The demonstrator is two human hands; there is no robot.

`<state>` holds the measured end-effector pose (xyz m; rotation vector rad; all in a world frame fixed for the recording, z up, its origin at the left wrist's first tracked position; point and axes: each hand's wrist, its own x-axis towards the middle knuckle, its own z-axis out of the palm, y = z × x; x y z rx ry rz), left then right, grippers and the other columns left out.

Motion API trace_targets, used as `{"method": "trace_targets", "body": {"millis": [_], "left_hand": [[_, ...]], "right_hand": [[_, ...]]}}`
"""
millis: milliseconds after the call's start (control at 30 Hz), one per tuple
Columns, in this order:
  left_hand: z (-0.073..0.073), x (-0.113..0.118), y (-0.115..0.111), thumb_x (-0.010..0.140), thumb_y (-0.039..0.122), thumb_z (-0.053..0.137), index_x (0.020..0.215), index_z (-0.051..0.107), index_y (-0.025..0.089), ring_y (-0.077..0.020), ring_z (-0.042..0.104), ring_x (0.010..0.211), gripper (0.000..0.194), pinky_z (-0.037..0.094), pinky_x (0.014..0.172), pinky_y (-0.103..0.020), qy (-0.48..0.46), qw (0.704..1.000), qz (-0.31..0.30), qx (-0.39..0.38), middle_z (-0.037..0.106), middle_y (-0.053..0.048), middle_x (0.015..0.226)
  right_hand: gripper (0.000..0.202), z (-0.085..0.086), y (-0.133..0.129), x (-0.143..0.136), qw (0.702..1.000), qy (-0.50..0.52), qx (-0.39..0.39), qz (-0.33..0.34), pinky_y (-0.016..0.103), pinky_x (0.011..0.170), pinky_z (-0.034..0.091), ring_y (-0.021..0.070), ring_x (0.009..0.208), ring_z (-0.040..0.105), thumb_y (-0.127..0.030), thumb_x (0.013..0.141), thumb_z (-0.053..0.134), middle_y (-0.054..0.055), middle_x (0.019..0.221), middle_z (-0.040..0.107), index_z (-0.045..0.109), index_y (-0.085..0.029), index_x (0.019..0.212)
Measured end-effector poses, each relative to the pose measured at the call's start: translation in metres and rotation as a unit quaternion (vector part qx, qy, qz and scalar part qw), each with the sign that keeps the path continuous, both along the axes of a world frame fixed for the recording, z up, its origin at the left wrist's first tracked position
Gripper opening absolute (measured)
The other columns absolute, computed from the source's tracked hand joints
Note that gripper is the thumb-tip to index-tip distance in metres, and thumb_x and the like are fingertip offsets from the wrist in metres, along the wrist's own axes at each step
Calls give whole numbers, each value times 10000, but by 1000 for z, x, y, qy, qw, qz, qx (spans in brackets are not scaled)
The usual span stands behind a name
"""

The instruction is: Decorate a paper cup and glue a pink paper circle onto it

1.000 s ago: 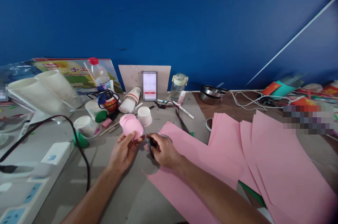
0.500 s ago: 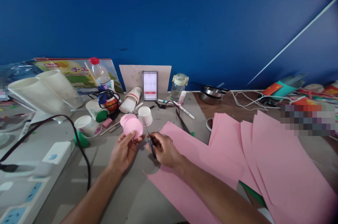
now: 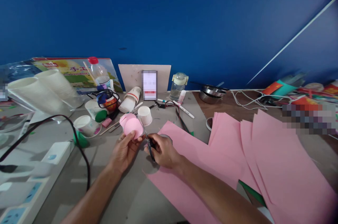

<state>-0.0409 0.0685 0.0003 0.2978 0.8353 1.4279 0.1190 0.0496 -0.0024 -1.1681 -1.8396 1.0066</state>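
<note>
My left hand [image 3: 126, 148] pinches a piece of pink paper [image 3: 133, 127] that has a rounded, disc-like outline with another pink flap behind it. In my right hand [image 3: 162, 150] is a pair of scissors [image 3: 150, 146] with black handles, its blades pointing up and left close to the paper's right edge. Whether the blades touch the paper I cannot tell. Just behind the blades stands a small white paper cup [image 3: 145, 115]. Under my right forearm lies a large pink sheet [image 3: 190, 153] with a curved cut-out at its left edge.
More pink sheets [image 3: 277, 157] fan out at the right. Along the back stand a phone [image 3: 149, 85], a glass jar [image 3: 179, 86] and metal bowls [image 3: 211, 93]. Stacked paper cups [image 3: 39, 93], a power strip [image 3: 50, 167] and a black cable [image 3: 86, 160] occupy the left.
The scissors have shifted slightly down and left, their blades now nearer the right edge of the pink paper. My left hand keeps its hold, almost still.
</note>
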Motion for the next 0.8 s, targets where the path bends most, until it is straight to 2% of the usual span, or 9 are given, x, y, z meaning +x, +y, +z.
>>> {"method": "trace_targets", "body": {"millis": [467,633,800], "left_hand": [[10,1,-2,651,47,758,639,666,107,-107,639,495,111,560,525,-179,21,999,-9,-34,685,-12,580],[10,1,-2,678,39,731,643,660,107,-106,633,490,104,574,545,-199,26,999,-7,-39,680,-17,583],[7,0,-1,634,72,782,638,673,110,-102,632,494,115,575,550,-195,27,999,-12,-28,682,-6,578]], "right_hand": [[292,1,0,0,1000,-7,-20,7,245,735,521,169,804,713,-142,819,549,35,872,755,583,-208,1101],[275,3,0,0,1000,-3,-30,8,250,746,522,171,811,716,-153,828,558,34,885,760,589,-218,1093],[279,3,0,0,1000,3,-22,7,245,727,520,169,788,712,-137,820,543,40,872,757,594,-203,1087]]}}
